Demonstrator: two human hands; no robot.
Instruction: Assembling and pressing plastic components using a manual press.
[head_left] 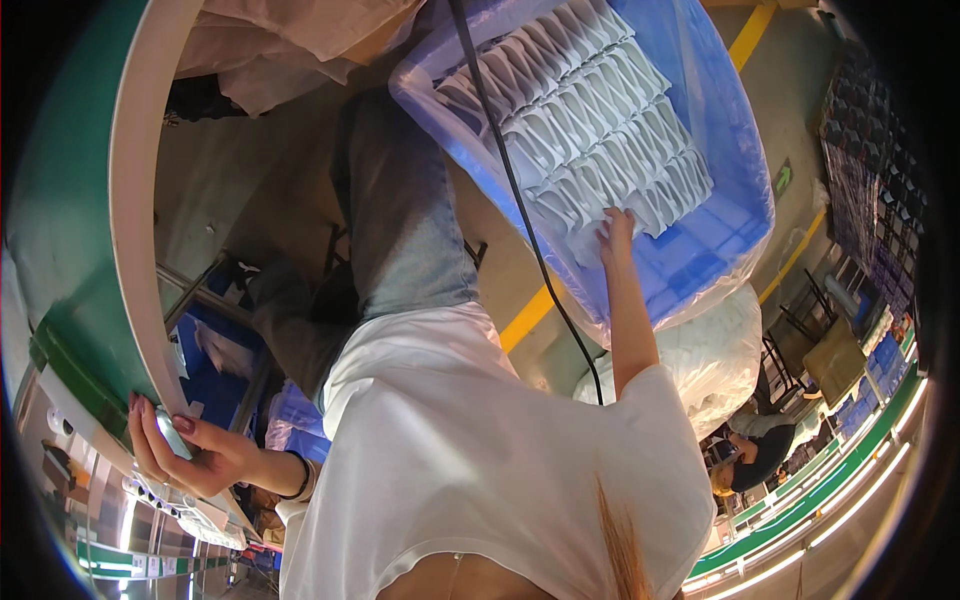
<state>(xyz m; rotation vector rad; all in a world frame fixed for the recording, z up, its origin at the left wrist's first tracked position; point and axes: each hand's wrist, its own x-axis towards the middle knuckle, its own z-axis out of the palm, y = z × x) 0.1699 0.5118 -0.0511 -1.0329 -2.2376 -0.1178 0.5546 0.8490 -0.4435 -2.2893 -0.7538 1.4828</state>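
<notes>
At eight o'clock, the left hand [205, 460] curls around one small pale object [168, 432] beside one green counter [65, 170]; well apart at two o'clock, the right hand [619, 234] touches curved white pieces [600, 108], about four rows in one blue bin [728, 110], its grip unclear.

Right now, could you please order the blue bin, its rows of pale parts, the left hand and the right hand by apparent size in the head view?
1. Blue bin
2. Rows of pale parts
3. Left hand
4. Right hand

Camera nearness may enlarge the left hand.
</notes>
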